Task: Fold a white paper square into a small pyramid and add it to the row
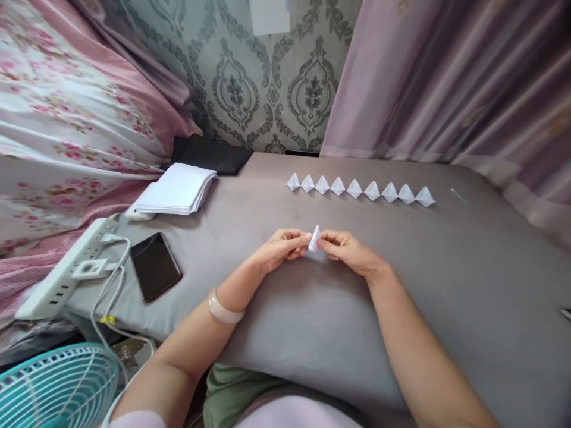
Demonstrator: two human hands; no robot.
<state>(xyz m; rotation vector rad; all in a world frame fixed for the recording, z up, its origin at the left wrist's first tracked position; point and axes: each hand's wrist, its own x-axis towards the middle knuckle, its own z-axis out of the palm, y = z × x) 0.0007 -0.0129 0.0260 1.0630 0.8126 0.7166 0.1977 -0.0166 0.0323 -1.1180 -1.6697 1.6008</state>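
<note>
**Both hands pinching one folded paper piece, mid-bed**

Folded paper piece (314,239): small, white, standing on edge, held just above the grey bed sheet (468,285), roughly centre of view.

Left hand (282,248): fingertips closed on the left side of the piece, grip narrow, holding it. Pale bangle (224,311) on that wrist.

Right hand (348,251): fingertips closed on the right side of the same piece, grip narrow, holding it too. The two hands nearly meet at the paper.

Further out on the sheet:
- Row of folded paper triangles (359,190), nine as far as I can count, side by side, beyond the hands, running left to right, well apart from the held piece.
- Thin pale sliver (459,196) right of the row's end; can't tell what it is.
- Stack of white paper sheets (176,190) to the far left, near the bed edge.
- Black cloth (209,156) behind the stack, by the wall.
- Phone (154,266), screen dark, lying flat on the left, near the left forearm.
- White power strip (66,270) at the left edge, with a plug and white cable (104,291) hanging down.
- Teal fan (57,386) bottom-left corner, below the bed edge.
</note>
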